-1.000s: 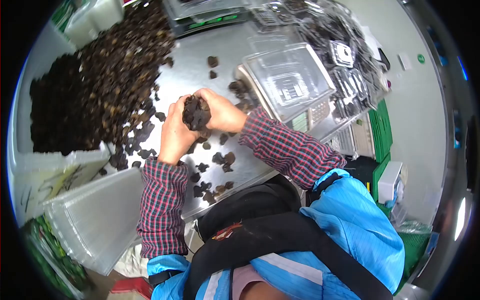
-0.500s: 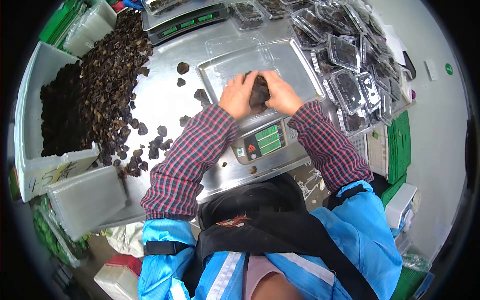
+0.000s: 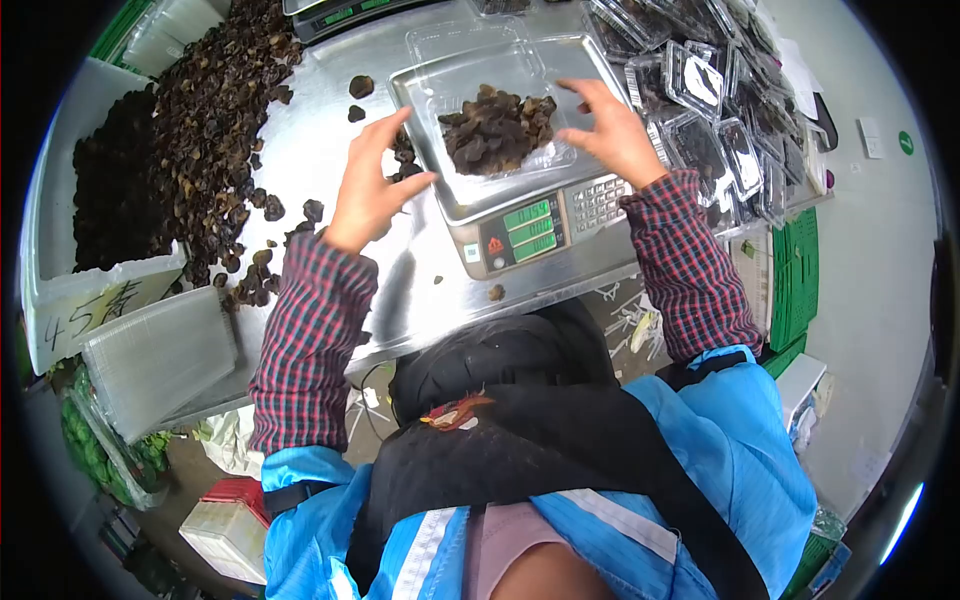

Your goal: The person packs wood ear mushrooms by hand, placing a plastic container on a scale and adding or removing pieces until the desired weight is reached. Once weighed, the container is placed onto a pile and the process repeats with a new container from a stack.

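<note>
At twelve o'clock in the view, on the steel table (image 3: 320, 150), a scale (image 3: 525, 235) carries a clear plastic tray (image 3: 440, 95) on its metal pan (image 3: 470, 200). A pile of dark dried mushrooms (image 3: 495, 130) lies in the middle of that tray. The left hand (image 3: 368, 195) is at nine o'clock of the pile, empty, with its fingers spread; its thumb reaches the pan's rim, though whether it touches cannot be told. The right hand (image 3: 615, 135) is at three o'clock of the pile, also empty and spread, with its fingers over the tray's right edge. Neither hand holds any mushroom.

At ten o'clock of the scale a large heap of mushrooms (image 3: 200, 110) covers the table beside a white crate (image 3: 60, 300), and loose pieces (image 3: 260, 280) trail from it towards the left sleeve. A stack of empty trays (image 3: 160, 355) sits at eight o'clock, at the table's near edge. Filled, closed trays (image 3: 710, 90) crowd the table at two o'clock, just beside the right hand.
</note>
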A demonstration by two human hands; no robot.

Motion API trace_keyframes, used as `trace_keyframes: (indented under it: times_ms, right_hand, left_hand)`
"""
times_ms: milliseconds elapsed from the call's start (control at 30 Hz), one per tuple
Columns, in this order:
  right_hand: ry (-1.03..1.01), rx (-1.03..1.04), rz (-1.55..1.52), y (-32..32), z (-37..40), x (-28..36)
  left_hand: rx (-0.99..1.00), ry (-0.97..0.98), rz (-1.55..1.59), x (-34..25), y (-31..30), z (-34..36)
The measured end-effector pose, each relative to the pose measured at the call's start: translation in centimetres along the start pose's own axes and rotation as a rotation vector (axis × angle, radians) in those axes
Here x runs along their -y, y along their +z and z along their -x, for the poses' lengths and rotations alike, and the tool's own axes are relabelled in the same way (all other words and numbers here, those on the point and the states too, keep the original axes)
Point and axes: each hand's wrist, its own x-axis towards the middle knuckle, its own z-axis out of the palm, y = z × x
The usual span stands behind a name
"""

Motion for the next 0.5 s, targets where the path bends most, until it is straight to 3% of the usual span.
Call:
trace_keyframes:
  times_ms: [33, 100, 167, 233, 433, 500]
  right_hand:
    - [0.033, -0.026, -0.046, -0.4, 0.6, 0.2]
    - [0.053, -0.057, -0.161, -0.7, 1.4, 0.0]
    - [0.049, -0.107, -0.205, -0.6, 2.0, 1.0]
    - [0.044, -0.155, -0.237, -1.0, 2.3, 2.3]
    - [-0.012, -0.279, -0.327, -0.4, 0.9, 6.1]
    - [-0.05, -0.276, -0.391, -0.1, 0.4, 7.8]
  left_hand:
    - [-0.024, -0.031, 0.014, 1.4, -1.1, 1.8]
    - [0.002, -0.297, 0.041, 2.8, -3.8, 5.9]
    - [-0.064, -0.549, 0.331, 6.1, -5.2, 10.2]
    - [-0.063, -0.493, 0.178, 8.0, -6.9, 14.0]
    - [-0.097, -0.766, 0.296, 9.7, -8.4, 20.7]
    - [-0.118, -0.719, 0.277, 10.8, -8.1, 22.1]
